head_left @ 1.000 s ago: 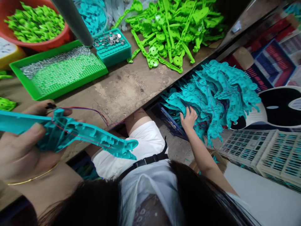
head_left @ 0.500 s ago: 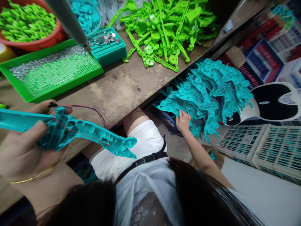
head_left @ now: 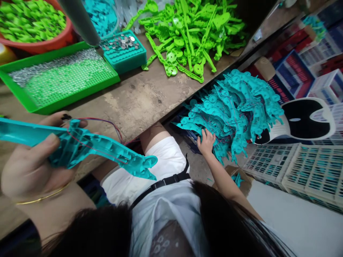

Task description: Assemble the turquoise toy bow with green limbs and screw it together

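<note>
In my left hand [head_left: 34, 162], at the left over the bench edge, is a long turquoise plastic shell half [head_left: 107, 146]. Its ribbed hollow inside faces up, and a thin red wire runs along it. Red and dark wires [head_left: 107, 123] loop away from it over the bench. My right hand [head_left: 206, 142] reaches down to a stacked heap of similar turquoise shells [head_left: 230, 110] beside the bench. The fingers are curled over the lower edge of the front shell [head_left: 190, 125], whose pointed end sticks out to the left; the thumb is partly hidden.
A green perforated tray [head_left: 66, 105] of screws and a teal block [head_left: 124, 62] with small metal discs sit on the bench [head_left: 139, 96]. Bright green plastic parts [head_left: 184, 39] lie heaped behind. An orange tub [head_left: 32, 46] stands at the back left, plastic crates [head_left: 313, 175] at the right.
The view has shifted slightly. The front shell's pointed end sticks out a little farther left, with my right hand still at its edge. My left hand keeps its hold on the shell half.
</note>
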Demonstrator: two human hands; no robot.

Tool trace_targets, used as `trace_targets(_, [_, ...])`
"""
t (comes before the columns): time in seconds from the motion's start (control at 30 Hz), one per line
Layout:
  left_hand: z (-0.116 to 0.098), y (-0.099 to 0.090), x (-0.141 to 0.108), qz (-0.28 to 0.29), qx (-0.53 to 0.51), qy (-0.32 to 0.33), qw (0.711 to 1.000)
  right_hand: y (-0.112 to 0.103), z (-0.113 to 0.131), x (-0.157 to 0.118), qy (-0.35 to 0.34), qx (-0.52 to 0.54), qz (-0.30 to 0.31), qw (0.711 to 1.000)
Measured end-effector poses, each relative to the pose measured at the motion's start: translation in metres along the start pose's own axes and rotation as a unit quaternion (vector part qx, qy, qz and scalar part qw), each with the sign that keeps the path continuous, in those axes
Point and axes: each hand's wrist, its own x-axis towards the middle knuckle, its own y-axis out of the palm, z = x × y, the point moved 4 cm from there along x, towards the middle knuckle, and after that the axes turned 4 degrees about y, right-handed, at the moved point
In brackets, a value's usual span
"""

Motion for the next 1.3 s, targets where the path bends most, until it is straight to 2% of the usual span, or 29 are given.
trace_targets(0.1, [0.002,0.005,-0.001,0.015,0.000,-0.014,1.000,-0.014,0.004,0.000,-0.007,0.046,-0.044,0.998])
trace_targets(0.2, [0.009,0.004,0.002,0.021,-0.051,-0.029,0.998,-0.030,0.017,0.009,-0.005,0.121,-0.109,0.987])
trace_targets(0.27, [0.015,0.001,0.006,0.030,-0.083,-0.028,0.996,-0.040,0.038,0.019,-0.021,0.186,-0.143,0.972])
trace_targets(0.33, [0.020,-0.003,0.010,0.033,-0.107,-0.023,0.993,-0.052,0.071,0.031,-0.046,0.289,-0.121,0.949])
trace_targets(0.37, [0.022,-0.005,0.011,0.032,-0.116,-0.022,0.992,-0.058,0.091,0.037,-0.058,0.358,-0.073,0.929])
trace_targets(0.43, [0.027,-0.008,0.012,0.030,-0.132,-0.029,0.990,-0.070,0.139,0.045,-0.093,0.488,0.093,0.863])
trace_targets(0.5, [0.029,-0.014,0.012,0.021,-0.149,-0.036,0.988,-0.085,0.191,0.047,-0.145,0.571,0.272,0.761])
trace_targets(0.57, [0.030,-0.022,0.012,0.008,-0.163,-0.041,0.986,-0.100,0.235,0.045,-0.202,0.594,0.400,0.668])
trace_targets(0.6, [0.030,-0.026,0.010,0.002,-0.167,-0.040,0.985,-0.105,0.253,0.045,-0.222,0.590,0.435,0.643])
trace_targets(0.67, [0.031,-0.035,0.005,-0.016,-0.188,-0.026,0.982,-0.113,0.281,0.046,-0.244,0.580,0.459,0.627])
trace_targets(0.77, [0.042,-0.038,-0.010,-0.073,-0.250,0.034,0.965,-0.120,0.308,0.045,-0.236,0.591,0.444,0.631])
trace_targets(0.83, [0.056,-0.030,-0.021,-0.102,-0.258,0.078,0.958,-0.127,0.321,0.043,-0.241,0.598,0.414,0.643])
trace_targets(0.93, [0.074,-0.006,-0.025,-0.074,-0.169,0.104,0.977,-0.139,0.334,0.043,-0.310,0.574,0.357,0.669])
trace_targets(1.0, [0.076,0.001,-0.019,-0.105,-0.127,0.115,0.980,-0.142,0.335,0.059,-0.360,0.553,0.331,0.674])
trace_targets(1.07, [0.066,-0.001,-0.006,-0.155,-0.126,0.131,0.971,-0.138,0.328,0.099,-0.342,0.553,0.276,0.708])
trace_targets(1.13, [0.050,-0.003,0.012,-0.167,-0.134,0.145,0.966,-0.129,0.311,0.163,-0.235,0.549,0.159,0.786])
trace_targets(1.2, [0.036,0.000,0.031,-0.143,-0.135,0.149,0.969,-0.119,0.296,0.229,-0.141,0.467,0.027,0.873])
trace_targets(1.3, [0.030,0.014,0.058,-0.069,-0.126,0.113,0.983,-0.101,0.296,0.301,-0.118,0.405,-0.005,0.907])
